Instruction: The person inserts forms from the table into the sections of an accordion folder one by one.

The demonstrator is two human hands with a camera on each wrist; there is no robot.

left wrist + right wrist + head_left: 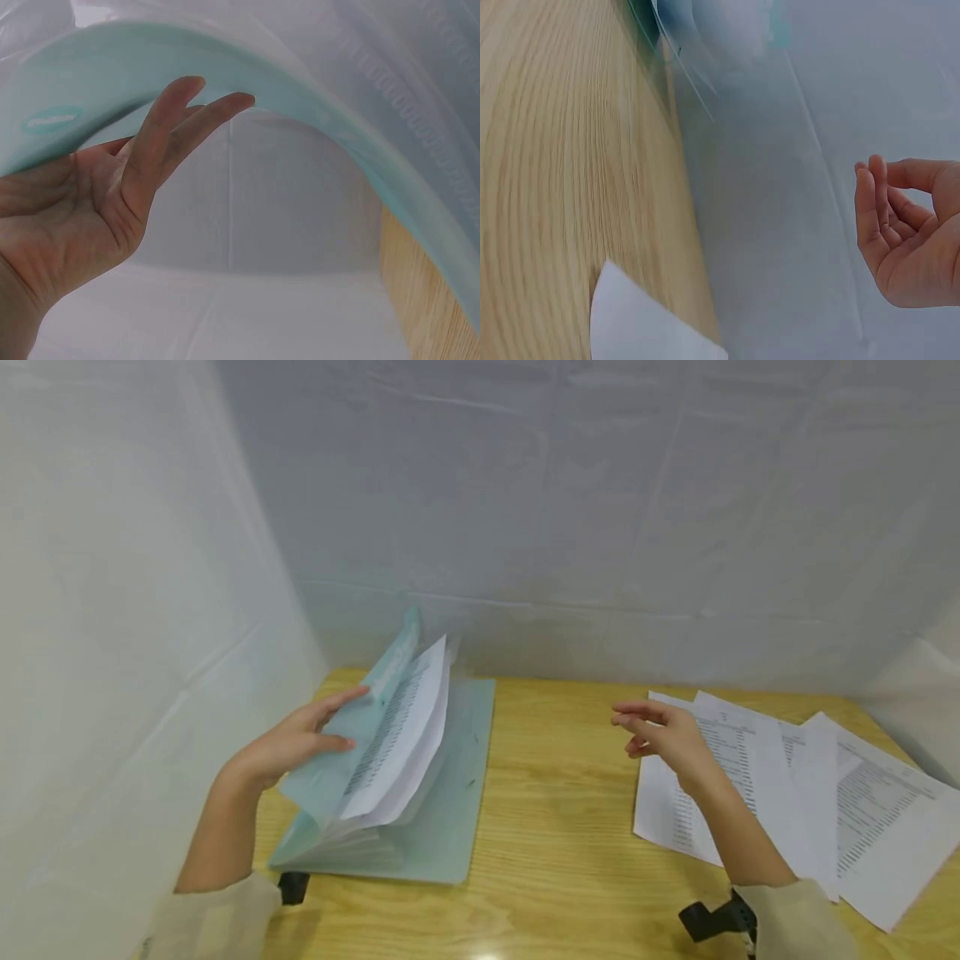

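1. While my left hand [288, 745] props the pale green folder [420, 793] open at the table's [555, 827] left end, fingers straight against its raised cover, printed pages stand fanned inside.
2. My right hand [660, 733] hovers empty, fingers loosely curled, just above the loose printed sheets [817, 793] on the right.
3. Step in hand, I judge: filing. Next calls for pinching one sheet.
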